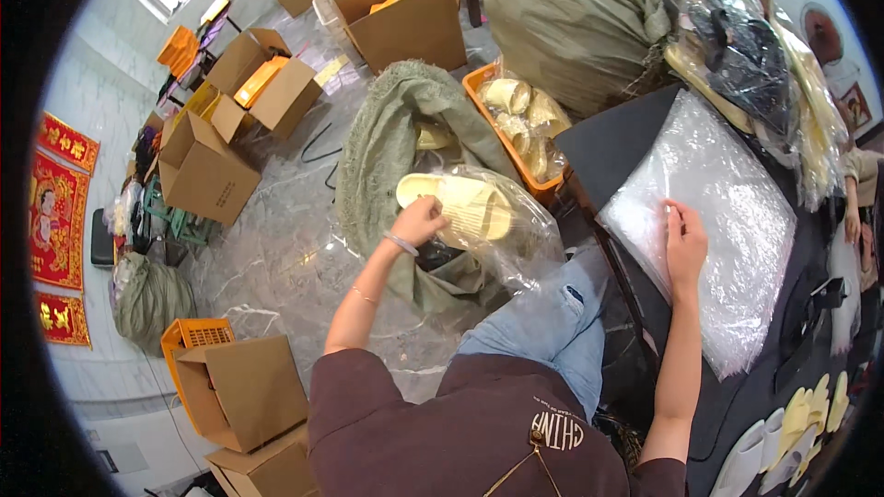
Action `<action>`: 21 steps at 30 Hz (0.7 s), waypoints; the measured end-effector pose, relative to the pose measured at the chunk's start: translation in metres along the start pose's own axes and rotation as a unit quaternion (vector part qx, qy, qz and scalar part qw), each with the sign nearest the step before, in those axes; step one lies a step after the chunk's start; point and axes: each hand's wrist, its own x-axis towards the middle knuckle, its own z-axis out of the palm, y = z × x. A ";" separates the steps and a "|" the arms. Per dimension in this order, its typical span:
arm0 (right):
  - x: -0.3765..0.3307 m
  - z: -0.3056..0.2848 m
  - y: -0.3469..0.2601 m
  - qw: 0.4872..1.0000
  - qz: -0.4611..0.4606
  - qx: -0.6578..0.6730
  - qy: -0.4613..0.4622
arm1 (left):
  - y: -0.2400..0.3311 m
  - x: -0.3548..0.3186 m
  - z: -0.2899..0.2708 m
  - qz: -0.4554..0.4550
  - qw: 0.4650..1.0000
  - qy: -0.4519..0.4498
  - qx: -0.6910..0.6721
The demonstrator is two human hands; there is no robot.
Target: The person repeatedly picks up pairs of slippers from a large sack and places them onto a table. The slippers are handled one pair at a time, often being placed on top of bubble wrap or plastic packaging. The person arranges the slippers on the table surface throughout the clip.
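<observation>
My left hand [423, 221] is closed around the side of a pale yellow slipper [458, 201] partly inside a clear plastic bag [529, 244]. The bag's loose end hangs toward my knee, above an open woven sack [368, 143] with more slippers in it. On the dark table [599, 143] to my right lies a stack of clear plastic bags [737, 239]. There my right hand [684, 241] has its thumb and fingers pinched together at the stack's left part, seemingly on a bag.
Beside the sack stands an orange crate [474, 83] of bagged slippers. Behind are a large full sack [571, 18] and open cardboard boxes [405, 28]. Wrapped slippers [737, 46] are piled at the table's far end. Loose slippers [796, 437] lie near right. A person's hand [852, 221] shows at the right edge.
</observation>
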 end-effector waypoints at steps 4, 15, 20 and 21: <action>0.001 -0.001 0.006 1.000 -0.003 0.005 0.008 | 0.097 0.015 -0.086 0.111 0.992 -0.060 0.007; 0.012 -0.046 -0.035 0.927 0.102 0.344 -0.111 | 0.339 0.037 -0.204 0.395 0.901 -0.163 0.077; 0.022 -0.051 -0.070 0.676 0.173 0.649 -0.302 | 0.415 0.042 -0.185 0.544 0.804 -0.151 0.188; 0.024 -0.053 -0.078 0.652 0.158 0.683 -0.290 | 0.426 0.040 -0.178 0.569 0.782 -0.148 0.206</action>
